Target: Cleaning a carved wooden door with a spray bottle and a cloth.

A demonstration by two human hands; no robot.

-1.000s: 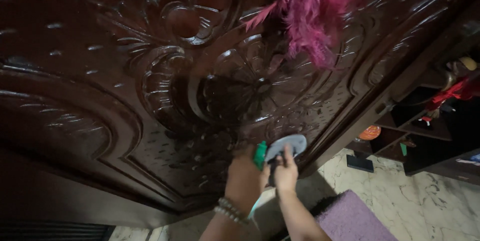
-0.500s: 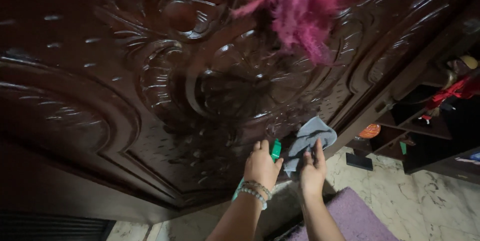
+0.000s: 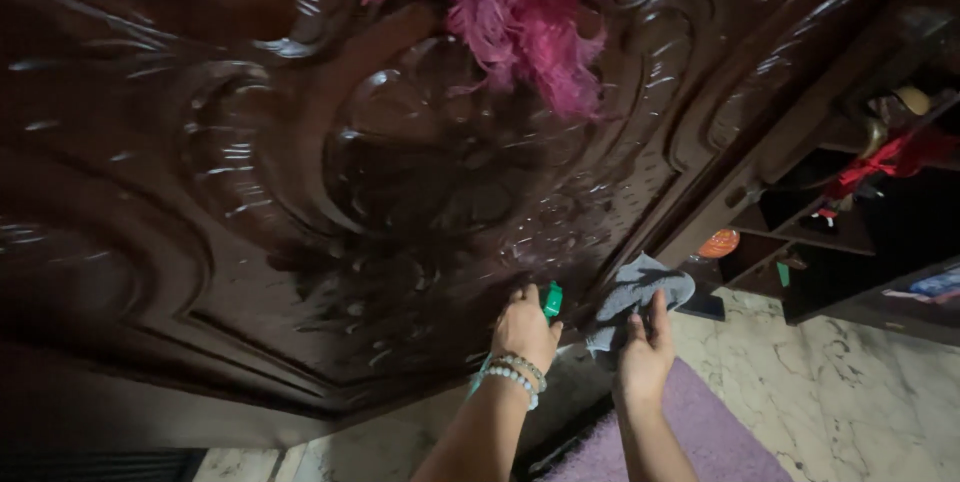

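Left hand [image 3: 524, 327], beaded bracelets at the wrist, is closed round a green spray bottle [image 3: 550, 300]; its long axis runs up and away from the wrist, nozzle end toward the carved dark wooden panel [image 3: 300, 172]. Right hand [image 3: 646, 350], just beside it, presses a grey cloth [image 3: 632, 294] with fingers extended against the panel's lower edge. Pink feathers [image 3: 520, 12] hang above both hands. Purple mat [image 3: 700, 442] lies beneath the right forearm; open shelves [image 3: 800, 232] stand further right.

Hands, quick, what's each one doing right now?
Left hand: closed around a green plastic spray bottle.
Right hand: pressing a grey cloth, fingers extended.
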